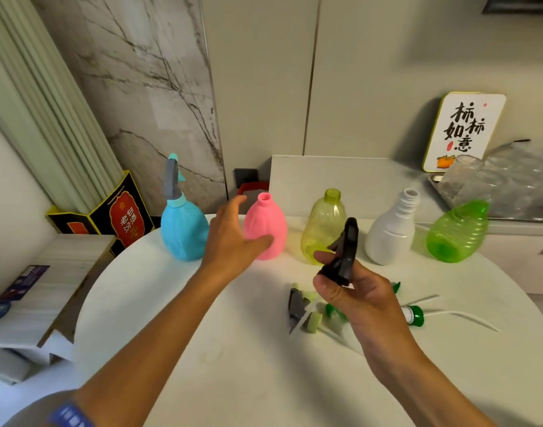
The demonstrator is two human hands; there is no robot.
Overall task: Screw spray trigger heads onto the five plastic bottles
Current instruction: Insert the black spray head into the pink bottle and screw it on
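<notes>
While the black plastic spray trigger head (344, 254) is pinched between the thumb and curled fingers of the right hand (356, 298), held above the round white table (202, 349), the remaining loose trigger heads (307, 312) with green and yellow-green collars are seen lying on the table just beneath that hand, their white dip tubes trailing to the right. Further out, the left hand (233, 241) is shown with fingers spread and holding nothing, its thumb touching or just short of the pink plastic bottle (265, 231), whose neck is uncapped. This bottle is judged to be the next to be fitted. Good execution would have the bottle body steadied by the left hand, any dip tube fed straight into the neck, and the collar seated level before turning, so that cross-threading is avoided. In the same row, the blue plastic bottle (182, 232) already carries a grey trigger head (171, 183); the translucent yellow bottle (324, 226), white bottle (392, 232) and tilted translucent green bottle (456, 231) stand open beyond.
</notes>
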